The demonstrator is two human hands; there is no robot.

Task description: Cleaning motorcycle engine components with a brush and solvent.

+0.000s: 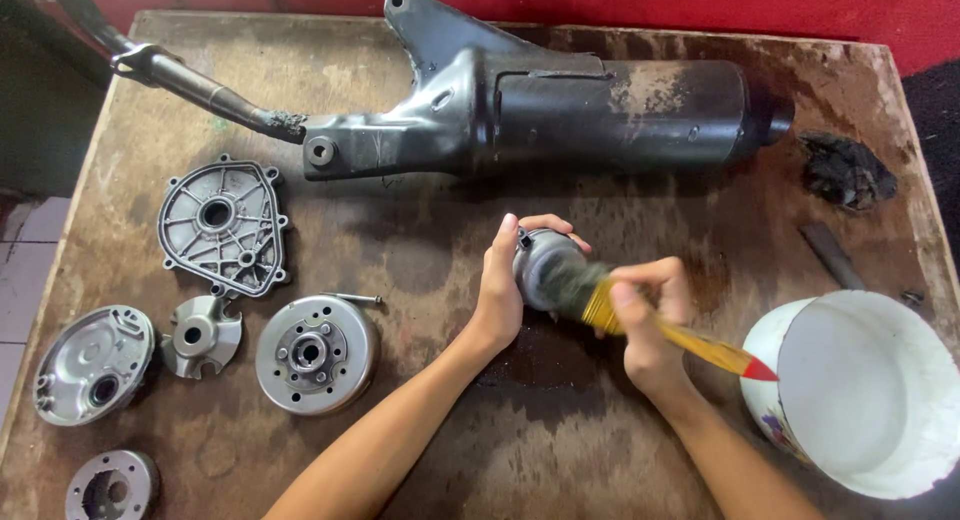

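Observation:
My left hand (pixel 505 280) grips a small grey cylindrical metal part (pixel 540 263), holding it just above the wooden tabletop (pixel 440 450). My right hand (pixel 650 325) is closed around a paintbrush (pixel 690 337) with a yellow handle and a red tip. Its dark bristles press against the right side of the metal part. A dark wet stain spreads on the wood beneath both hands.
A black exhaust muffler (pixel 560 105) with its pipe lies across the back. Several metal engine pieces sit at the left: a ribbed cover (pixel 222 225), a flywheel (pixel 315 353), a round cover (pixel 92 362). A white bucket (pixel 870 400) stands at the right; a dark rag (pixel 847 170) behind.

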